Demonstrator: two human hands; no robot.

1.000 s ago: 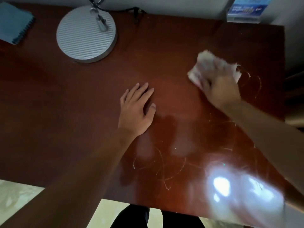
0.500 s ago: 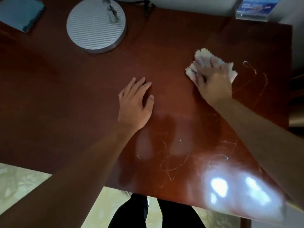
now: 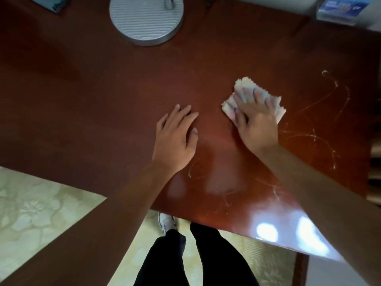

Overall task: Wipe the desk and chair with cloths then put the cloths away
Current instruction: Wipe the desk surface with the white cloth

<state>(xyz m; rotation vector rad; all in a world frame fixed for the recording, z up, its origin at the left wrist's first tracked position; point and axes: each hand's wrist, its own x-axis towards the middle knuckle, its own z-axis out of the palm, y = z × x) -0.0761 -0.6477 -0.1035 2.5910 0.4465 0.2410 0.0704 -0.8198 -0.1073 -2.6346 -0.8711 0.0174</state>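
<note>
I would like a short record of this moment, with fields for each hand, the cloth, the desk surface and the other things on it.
left hand: left hand flat on dark red wooden desk
right hand: right hand pressing pale crumpled cloth
surface: whitish streaks right of cloth
other: round grey ribbed lamp base; blue spiral notebook

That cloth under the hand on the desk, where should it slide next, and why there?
Probably to the right. The right hand presses the cloth flat on the desk, and pale streaks still mark the wood just right of it. The left hand rests flat on the desk, clear of that path, so a short sweep toward the streaks seems the natural next stroke.
</note>
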